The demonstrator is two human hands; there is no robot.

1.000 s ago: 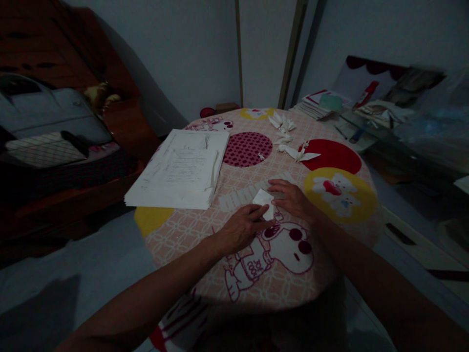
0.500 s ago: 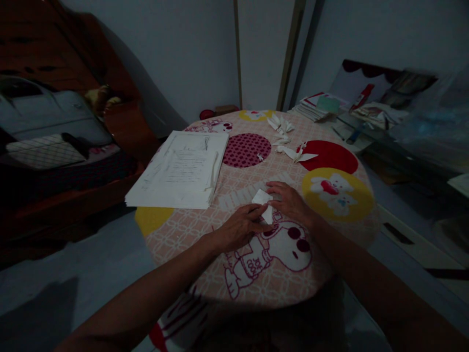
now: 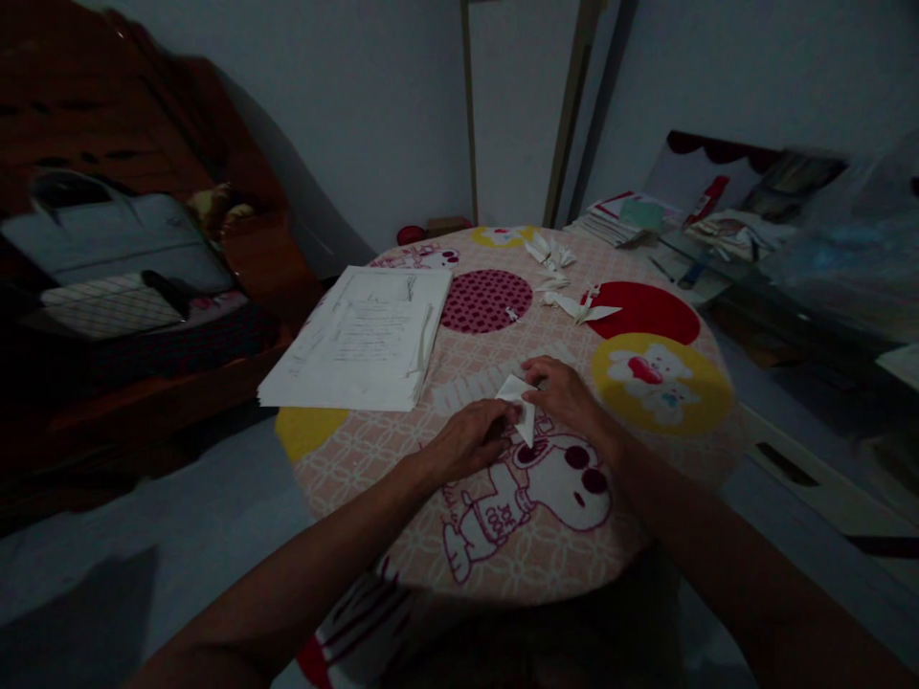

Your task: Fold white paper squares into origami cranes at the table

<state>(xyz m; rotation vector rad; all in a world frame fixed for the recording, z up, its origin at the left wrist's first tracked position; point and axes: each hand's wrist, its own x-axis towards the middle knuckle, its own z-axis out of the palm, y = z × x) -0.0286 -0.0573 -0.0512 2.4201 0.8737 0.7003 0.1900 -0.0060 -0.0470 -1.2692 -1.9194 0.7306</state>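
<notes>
Folded paper (image 3: 514,387), one piece: on the tabletop (image 3: 560,566), between left hand (image 3: 472,440) and right hand (image 3: 564,392), fingers of both gripping its edges; part-shaped, apparently unfinished. Paper birds (image 3: 580,308), several, farther back: seemingly complete.

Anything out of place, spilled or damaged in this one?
Nothing spilled or damaged shows, though the picture is dim. One oddity: the near-left corner of the paper stack seems to jut, unsupported, past the edge of the round table. The folded paper between the left hand and right hand looks ordinary.
</notes>
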